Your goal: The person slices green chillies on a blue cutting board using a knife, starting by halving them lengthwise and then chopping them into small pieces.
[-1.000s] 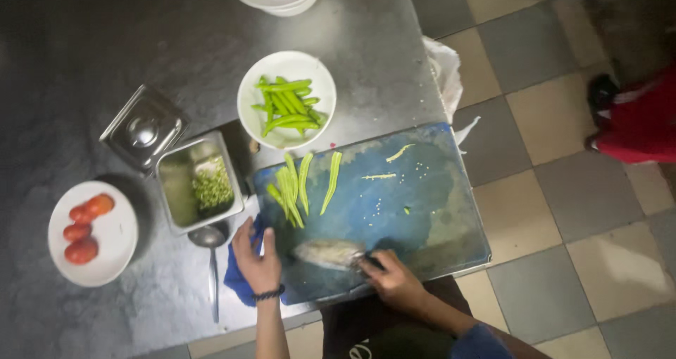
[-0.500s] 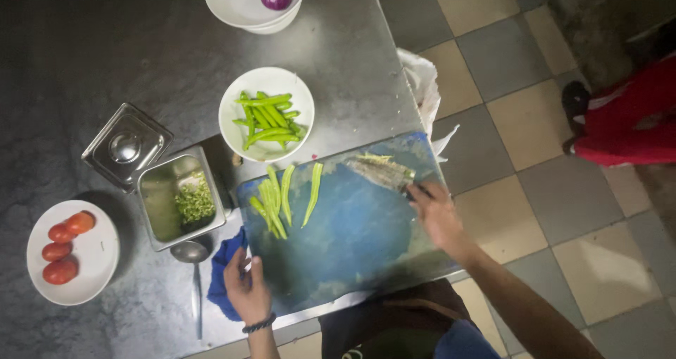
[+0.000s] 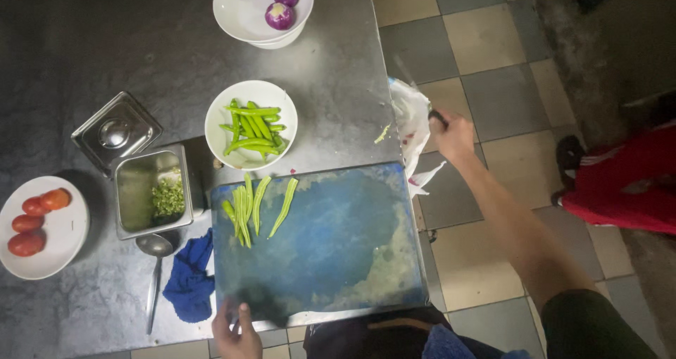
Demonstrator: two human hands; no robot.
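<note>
My right hand (image 3: 452, 135) reaches past the table's right edge, closed on a knife (image 3: 422, 98) whose blurred blade points up and left over a white plastic bag (image 3: 412, 123) hanging at that edge. My left hand (image 3: 236, 331) rests on the near edge of the blue cutting board (image 3: 331, 246). Several long green chillies (image 3: 255, 205) lie split on the board's far left corner. The rest of the board carries only pale smears.
A white bowl of whole green chillies (image 3: 251, 123) stands behind the board. Left of it are a steel container (image 3: 151, 193) of chopped greens, its lid (image 3: 116, 132), a spoon (image 3: 153, 264), a blue cloth (image 3: 190, 280) and a plate of tomatoes (image 3: 39, 225). Peeled onions (image 3: 274, 0) sit far back. A person in red (image 3: 623, 183) stands right.
My right hand swept the knife and a heap of scraps from the board's near side to its far right corner, then out to the bag. My left hand slid to the board's near edge.
</note>
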